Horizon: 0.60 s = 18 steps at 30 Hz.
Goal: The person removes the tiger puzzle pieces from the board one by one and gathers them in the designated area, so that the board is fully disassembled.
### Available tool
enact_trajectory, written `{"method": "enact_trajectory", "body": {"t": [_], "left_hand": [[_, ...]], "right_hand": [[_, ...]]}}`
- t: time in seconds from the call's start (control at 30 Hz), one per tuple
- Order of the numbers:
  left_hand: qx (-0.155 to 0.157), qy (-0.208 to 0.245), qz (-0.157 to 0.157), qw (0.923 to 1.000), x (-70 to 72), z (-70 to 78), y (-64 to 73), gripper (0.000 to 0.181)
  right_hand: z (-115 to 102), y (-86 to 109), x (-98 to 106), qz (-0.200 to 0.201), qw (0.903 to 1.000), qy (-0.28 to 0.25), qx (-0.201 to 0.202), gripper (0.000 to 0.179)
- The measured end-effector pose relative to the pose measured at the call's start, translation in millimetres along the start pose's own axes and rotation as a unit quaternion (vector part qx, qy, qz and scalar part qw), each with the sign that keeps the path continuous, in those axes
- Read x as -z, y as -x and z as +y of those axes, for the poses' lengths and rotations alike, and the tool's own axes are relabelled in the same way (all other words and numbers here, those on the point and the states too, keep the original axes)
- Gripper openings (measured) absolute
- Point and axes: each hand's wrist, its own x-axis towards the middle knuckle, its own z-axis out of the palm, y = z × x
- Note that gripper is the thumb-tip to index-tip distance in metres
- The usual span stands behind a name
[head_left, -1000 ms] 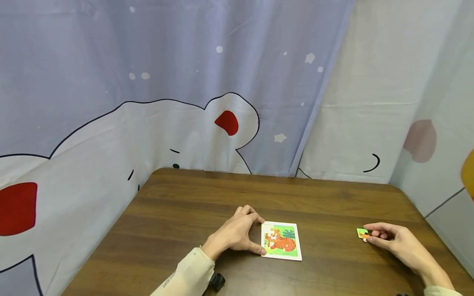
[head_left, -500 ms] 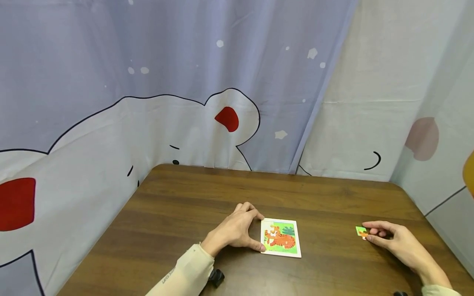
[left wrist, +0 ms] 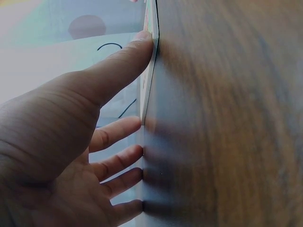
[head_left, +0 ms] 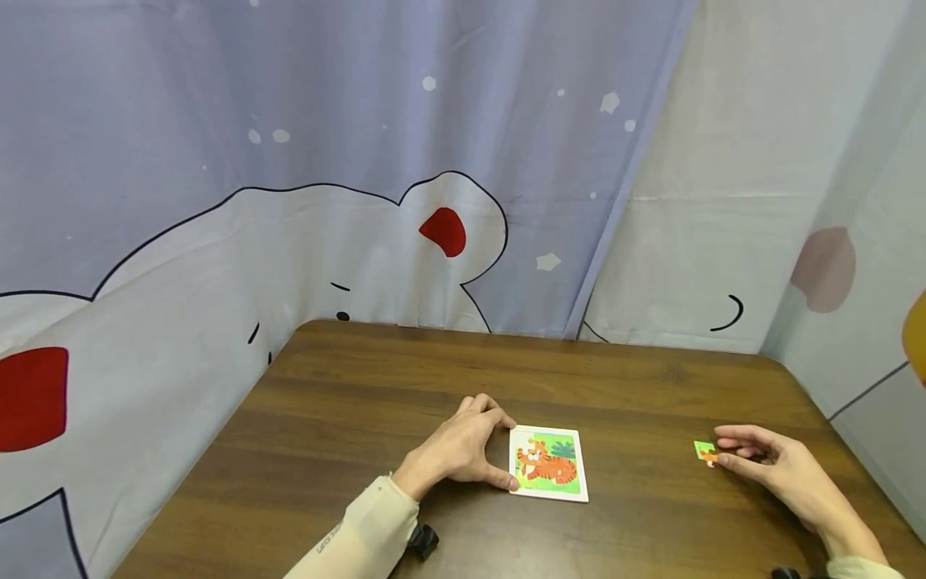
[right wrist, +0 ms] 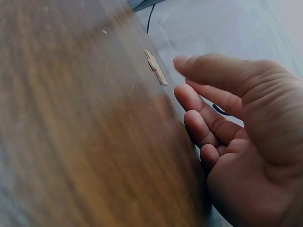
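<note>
A square jigsaw puzzle (head_left: pixel 547 466) with a white frame and an orange tiger on green lies flat on the table. My left hand (head_left: pixel 457 454) holds its left side, thumb at the near corner and index finger at the far one. In the left wrist view the thumb (left wrist: pixel 128 64) presses on the puzzle's edge (left wrist: pixel 148 85). To the right, a small green and orange puzzle piece (head_left: pixel 705 453) lies on the table. Beside it is my right hand (head_left: pixel 777 470), thumb and fingers parted. The right wrist view shows a gap between the fingertips and the piece (right wrist: pixel 155 68).
The brown wooden table (head_left: pixel 405 370) has rounded far corners. A printed curtain (head_left: pixel 347 241) hangs behind it and along both sides. A black strap buckle (head_left: pixel 423 541) sits at the left wrist.
The right hand has let go of the puzzle piece, its fingers lifting and parting beside it. The left hand has stayed on the puzzle; the head view has tilted slightly.
</note>
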Motion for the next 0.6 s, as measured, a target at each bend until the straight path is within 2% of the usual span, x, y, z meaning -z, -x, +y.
{"method": "enact_trajectory", "body": {"t": [0.2,0.33,0.47,0.6], "left_hand": [[0.000,0.000,-0.005,1.0000,-1.7,1.4,-0.9,0.089],[-0.001,0.001,-0.005,1.0000,-1.9,1.7,-2.2,0.089],[0.001,0.005,-0.005,1.0000,-1.3,0.8,-2.0,0.089],[0.004,0.006,-0.006,1.0000,-0.4,-0.1,-1.0,0.090]], "right_hand": [[-4.0,4.5,4.4,0.020,0.9996,-0.021,-0.002,0.044],[-12.3,2.9,7.0,0.036,0.9992,-0.016,-0.008,0.045],[-26.0,-1.4,5.8,0.040,0.9992,-0.006,-0.001,0.046],[-44.9,-5.7,0.3,0.040,0.9989,-0.019,0.014,0.045]]}}
